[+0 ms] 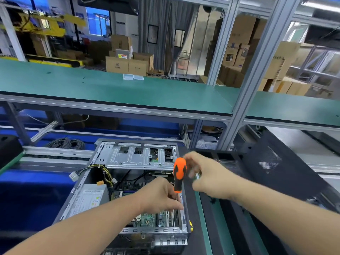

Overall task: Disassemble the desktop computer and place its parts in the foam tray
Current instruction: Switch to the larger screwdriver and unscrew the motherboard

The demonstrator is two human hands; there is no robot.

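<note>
While the opened computer case [128, 190] lies on its side on the workbench, the left hand [161, 196] pinches the lower shaft of an orange-and-black screwdriver [179, 174] at the case's right edge. Just beyond, the right hand [206, 173] is blurred, fingers loosely curled beside the handle; I cannot tell whether it grips. Farther back, two clear plastic boxes [132, 77] sit on the green shelf [110, 91].

The open computer case [117, 183] is bare, dull-grey sheet metal, with the glossy orange-and-black plastic screwdriver handle [179, 173] above its right edge, a matt black perforated metal panel [272, 162] to its right, and a smooth matt green shelf [110, 89] above it.
</note>
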